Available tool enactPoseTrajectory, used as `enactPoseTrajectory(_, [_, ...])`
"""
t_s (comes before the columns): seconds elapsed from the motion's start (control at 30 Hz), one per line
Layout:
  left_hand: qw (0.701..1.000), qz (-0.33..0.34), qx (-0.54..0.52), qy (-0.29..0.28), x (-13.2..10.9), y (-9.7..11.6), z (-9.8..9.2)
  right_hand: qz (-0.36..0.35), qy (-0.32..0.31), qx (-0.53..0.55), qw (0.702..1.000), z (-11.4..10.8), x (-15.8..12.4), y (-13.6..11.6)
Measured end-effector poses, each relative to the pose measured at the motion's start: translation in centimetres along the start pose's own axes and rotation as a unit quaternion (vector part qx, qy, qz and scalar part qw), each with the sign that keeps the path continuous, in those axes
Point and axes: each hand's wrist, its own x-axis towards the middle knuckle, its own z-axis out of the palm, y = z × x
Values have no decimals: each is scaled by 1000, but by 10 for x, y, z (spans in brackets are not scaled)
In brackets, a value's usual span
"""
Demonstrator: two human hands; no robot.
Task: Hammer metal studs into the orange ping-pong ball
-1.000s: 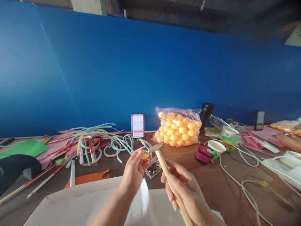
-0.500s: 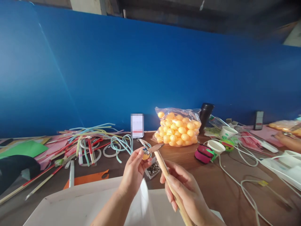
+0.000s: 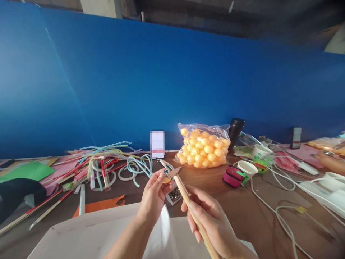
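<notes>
My left hand is raised over the table, its fingertips pinched on a small orange ball with a bit of blue and silver on it. My right hand grips a long wooden-handled tool; its flat metal tip touches the ball. Just below the ball stands a small open box of metal pins. A clear bag of orange balls lies behind on the brown table.
A white tray is under my forearms. Coloured tubes, straws and paper sheets litter the left. A pink pouch, paper cups, a black tumbler, white cables and another person's hand are on the right.
My right hand and the tool have shifted slightly left, bringing the metal tip closer onto the ball. The left hand has stayed almost still.
</notes>
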Motion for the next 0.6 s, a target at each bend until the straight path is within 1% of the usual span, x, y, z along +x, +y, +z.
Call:
enactPoseTrajectory(0.07, [1000,1,4,-3,0,0,0,-9,7,7,1000,0,1,1])
enactPoseTrajectory(0.2, [1000,1,-5,-5,1,-1,-2,2,11,-8,1000,1,1,1])
enactPoseTrajectory(0.37, [1000,1,-14,-5,3,-1,-3,-20,23,11,999,1,-1,0])
enactPoseTrajectory(0.5, [1000,-2,-20,-9,3,-1,-3,5,13,-18,1000,2,0,-1])
enactPoseTrajectory(0.6, [999,-7,-35,-15,1,1,-2,-13,17,1,1000,1,-2,-1])
